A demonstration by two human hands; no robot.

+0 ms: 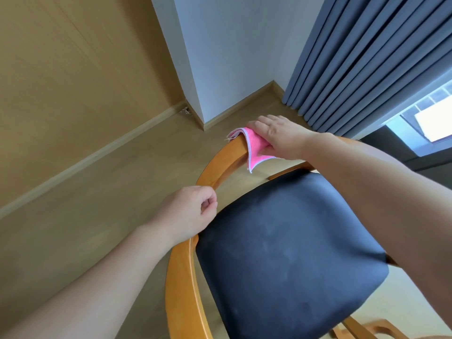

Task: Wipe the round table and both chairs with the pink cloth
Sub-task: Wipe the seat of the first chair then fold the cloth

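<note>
Pink cloth (256, 148) draped over the curved orange wooden rail of a dark-seated chair (288, 253).

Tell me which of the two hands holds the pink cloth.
The right hand presses the pink cloth on the chair's curved wooden rail. The left hand holds no cloth.

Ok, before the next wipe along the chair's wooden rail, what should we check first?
1. Pink cloth draped over the wooden rail: ok.
2. Right hand holds the cloth on the rail: ok.
3. Left hand by the rail to steady the chair; fingers curled, grip unclear: cannot tell.
4. Rail ahead of the cloth bare: ok.
5. Black seat wiped clean; faint smudges show: not ok.
</note>
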